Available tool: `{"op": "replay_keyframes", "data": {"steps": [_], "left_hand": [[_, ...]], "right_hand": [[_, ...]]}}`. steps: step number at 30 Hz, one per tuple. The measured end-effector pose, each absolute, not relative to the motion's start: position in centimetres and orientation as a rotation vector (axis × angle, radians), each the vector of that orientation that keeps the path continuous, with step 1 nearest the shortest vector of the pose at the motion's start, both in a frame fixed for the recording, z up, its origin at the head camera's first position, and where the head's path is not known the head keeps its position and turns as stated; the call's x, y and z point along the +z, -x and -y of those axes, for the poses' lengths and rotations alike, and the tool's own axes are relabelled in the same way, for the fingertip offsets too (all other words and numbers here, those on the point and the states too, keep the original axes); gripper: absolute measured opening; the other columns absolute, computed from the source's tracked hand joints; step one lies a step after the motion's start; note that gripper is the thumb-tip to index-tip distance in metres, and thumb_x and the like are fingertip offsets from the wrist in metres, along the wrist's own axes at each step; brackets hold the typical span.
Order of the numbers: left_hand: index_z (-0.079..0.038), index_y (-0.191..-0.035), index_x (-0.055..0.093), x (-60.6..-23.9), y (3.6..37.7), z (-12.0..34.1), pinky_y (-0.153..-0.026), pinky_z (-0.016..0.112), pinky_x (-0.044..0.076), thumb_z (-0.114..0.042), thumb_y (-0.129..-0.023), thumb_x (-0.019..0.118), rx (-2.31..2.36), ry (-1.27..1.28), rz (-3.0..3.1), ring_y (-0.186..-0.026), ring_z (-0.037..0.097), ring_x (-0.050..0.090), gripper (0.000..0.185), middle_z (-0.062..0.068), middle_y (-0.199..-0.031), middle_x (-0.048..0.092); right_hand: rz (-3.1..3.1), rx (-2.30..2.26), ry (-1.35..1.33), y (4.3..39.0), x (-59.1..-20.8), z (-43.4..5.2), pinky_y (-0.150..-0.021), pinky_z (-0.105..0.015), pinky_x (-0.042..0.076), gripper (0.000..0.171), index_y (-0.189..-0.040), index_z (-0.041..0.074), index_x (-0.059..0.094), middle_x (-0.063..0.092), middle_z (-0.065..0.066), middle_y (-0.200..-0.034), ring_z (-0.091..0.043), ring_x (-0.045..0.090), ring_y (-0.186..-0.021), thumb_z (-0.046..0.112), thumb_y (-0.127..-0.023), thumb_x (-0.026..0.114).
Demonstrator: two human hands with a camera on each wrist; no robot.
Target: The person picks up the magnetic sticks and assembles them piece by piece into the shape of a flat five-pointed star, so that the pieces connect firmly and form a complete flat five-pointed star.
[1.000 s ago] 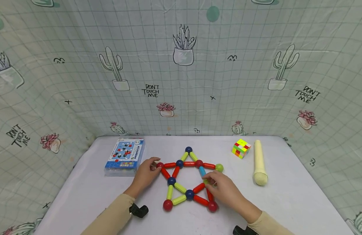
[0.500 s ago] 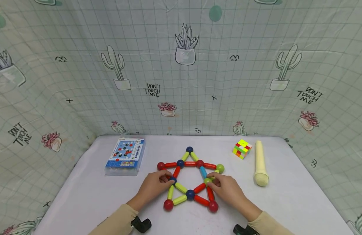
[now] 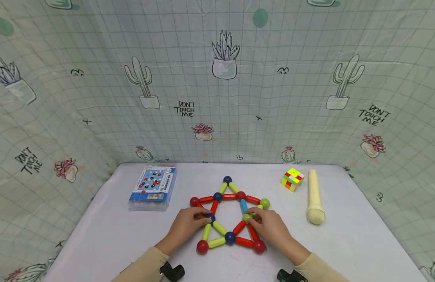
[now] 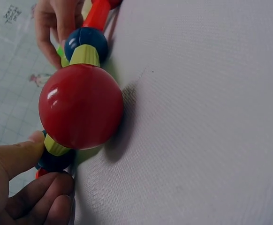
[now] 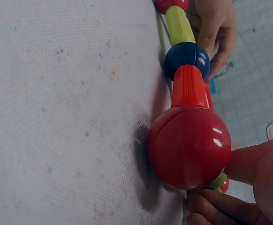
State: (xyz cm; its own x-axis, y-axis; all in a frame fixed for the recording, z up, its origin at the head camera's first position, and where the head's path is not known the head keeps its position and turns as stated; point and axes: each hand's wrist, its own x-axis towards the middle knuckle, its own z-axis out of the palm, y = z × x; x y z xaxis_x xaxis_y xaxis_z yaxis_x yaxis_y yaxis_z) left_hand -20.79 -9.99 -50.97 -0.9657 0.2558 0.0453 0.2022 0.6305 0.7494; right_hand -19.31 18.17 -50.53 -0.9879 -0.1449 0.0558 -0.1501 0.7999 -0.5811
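A star of magnetic rods and balls [image 3: 229, 213] lies flat on the white table [image 3: 344, 243]. My left hand [image 3: 207, 218] pinches the blue ball [image 3: 211, 217] at the star's inner left joint. In the left wrist view my thumb [image 4: 14, 157] and fingers [image 4: 42, 197] close round that blue ball [image 4: 54, 161], behind the big red corner ball [image 4: 80, 105]. My right hand [image 3: 251, 217] pinches the green ball [image 3: 247, 216] at the inner right joint. In the right wrist view those fingers [image 5: 254, 173] sit just behind the red corner ball [image 5: 189, 146].
A blue toy box [image 3: 152, 187] lies at the back left. A colourful puzzle cube [image 3: 292, 179] and a cream cylinder [image 3: 314, 196] lie at the back right. A cactus-print curtain [image 3: 217, 78] closes off the back and sides.
My left hand left the red ball at the star's left tip and came down to the blue inner ball. The right hand stayed at the green ball, closing on it.
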Motion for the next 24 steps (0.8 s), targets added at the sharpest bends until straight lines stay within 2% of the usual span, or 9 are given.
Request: {"op": "replay_keyframes", "data": {"steps": [10,18,24], "left_hand": [[-0.016,-0.109,0.079,-51.3,20.82,9.73,-0.065,0.022,0.051,-0.023,-0.088,0.081,1.255,-0.437,-2.809,-0.073,0.007,0.059,0.022,-0.01,-0.087,0.07],[-0.016,-0.108,0.077,-51.21,20.69,9.43,-0.064,0.022,0.05,-0.025,-0.087,0.082,1.203,-0.405,-2.838,-0.071,0.008,0.059,0.024,-0.011,-0.081,0.067],[-0.015,-0.11,0.076,-51.29,20.67,9.34,-0.066,0.021,0.052,-0.026,-0.088,0.082,1.205,-0.416,-2.832,-0.073,0.007,0.06,0.025,-0.01,-0.083,0.068]], "right_hand": [[2.939,0.96,-0.236,19.11,-50.54,-18.03,-0.055,-0.024,0.044,0.023,-0.111,0.022,0.076,0.066,0.011,-0.076,-0.008,0.052,-0.063,0.024,-0.089,0.08],[2.946,1.016,-0.19,19.11,-50.5,-18.16,-0.056,-0.023,0.048,0.023,-0.111,0.023,0.077,0.071,0.009,-0.083,-0.006,0.059,-0.068,0.023,-0.088,0.081],[2.944,1.021,-0.201,19.05,-50.41,-18.14,-0.054,-0.024,0.046,0.024,-0.112,0.021,0.077,0.07,0.009,-0.082,-0.007,0.056,-0.065,0.022,-0.088,0.081]]}}
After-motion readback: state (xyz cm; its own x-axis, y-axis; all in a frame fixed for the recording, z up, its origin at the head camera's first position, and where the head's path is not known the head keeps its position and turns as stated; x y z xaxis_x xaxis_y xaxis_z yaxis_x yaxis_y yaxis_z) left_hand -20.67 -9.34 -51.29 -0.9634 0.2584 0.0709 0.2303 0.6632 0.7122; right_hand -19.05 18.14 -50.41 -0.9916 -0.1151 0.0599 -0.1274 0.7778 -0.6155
